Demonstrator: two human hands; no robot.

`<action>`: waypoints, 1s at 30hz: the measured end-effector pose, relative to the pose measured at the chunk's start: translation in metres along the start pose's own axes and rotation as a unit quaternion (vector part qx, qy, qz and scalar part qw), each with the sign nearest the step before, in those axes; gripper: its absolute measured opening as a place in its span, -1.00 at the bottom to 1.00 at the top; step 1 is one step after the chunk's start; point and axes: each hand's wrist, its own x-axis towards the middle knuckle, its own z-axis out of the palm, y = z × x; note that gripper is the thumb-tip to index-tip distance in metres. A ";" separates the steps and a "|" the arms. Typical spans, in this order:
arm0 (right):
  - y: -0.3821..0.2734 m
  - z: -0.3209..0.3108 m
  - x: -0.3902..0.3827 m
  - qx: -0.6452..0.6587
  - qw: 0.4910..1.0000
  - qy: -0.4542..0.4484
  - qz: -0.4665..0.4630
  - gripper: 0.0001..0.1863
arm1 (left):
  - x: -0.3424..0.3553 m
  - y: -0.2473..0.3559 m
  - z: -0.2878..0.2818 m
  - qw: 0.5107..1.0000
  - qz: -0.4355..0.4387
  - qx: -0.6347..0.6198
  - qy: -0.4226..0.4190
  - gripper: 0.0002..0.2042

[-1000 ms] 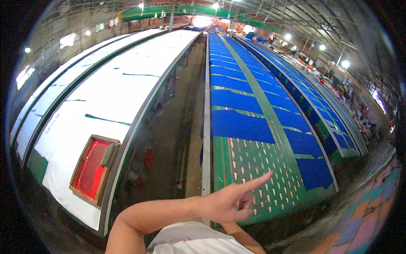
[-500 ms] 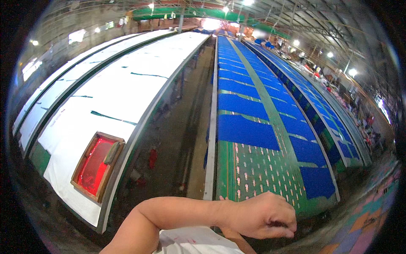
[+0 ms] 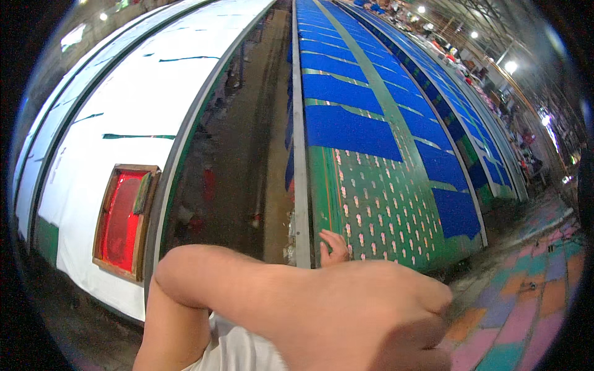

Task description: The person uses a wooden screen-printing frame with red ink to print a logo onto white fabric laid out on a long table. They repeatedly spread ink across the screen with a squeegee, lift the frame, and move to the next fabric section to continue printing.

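My left forearm crosses in front of me from left to right. At its end, my left hand (image 3: 390, 309) is close to the camera, back up, with its fingers curled in. What that hand holds, if anything, is hidden. Beyond it, partly covered by the left wrist, my right hand (image 3: 335, 248) shows a few bent fingers, held apart with nothing visible between them. It is over the near end of a long green table (image 3: 323, 204) marked with rows of pale spots. Blue fabric pieces (image 3: 352, 131) lie along this table in two columns.
To the left, a long table carries white fabric (image 3: 133, 105). On it rests a wooden-framed screen (image 3: 117, 216) with red ink and a squeegee (image 3: 142, 193). A dark aisle (image 3: 247, 136) runs between the tables. Colourful patchwork flooring (image 3: 513, 309) spreads at the lower right.
The view has tipped downward, so the tables sit higher in the picture. My left hand has come closer to the camera. More of my right hand now shows beyond the left wrist.
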 end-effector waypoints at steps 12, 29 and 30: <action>-0.132 0.116 0.088 0.103 0.974 -0.114 -0.167 -0.69 | 0.016 0.124 -0.238 0.943 -0.137 0.276 -0.129 -0.92; -0.320 0.317 0.213 0.240 0.756 -0.359 -0.491 -0.80 | -0.159 0.299 -0.384 0.552 -0.343 0.756 0.076 -0.73; -0.323 0.333 0.220 0.229 0.733 -0.393 -0.506 -0.73 | -0.170 0.318 -0.392 0.480 -0.352 0.795 0.114 -0.74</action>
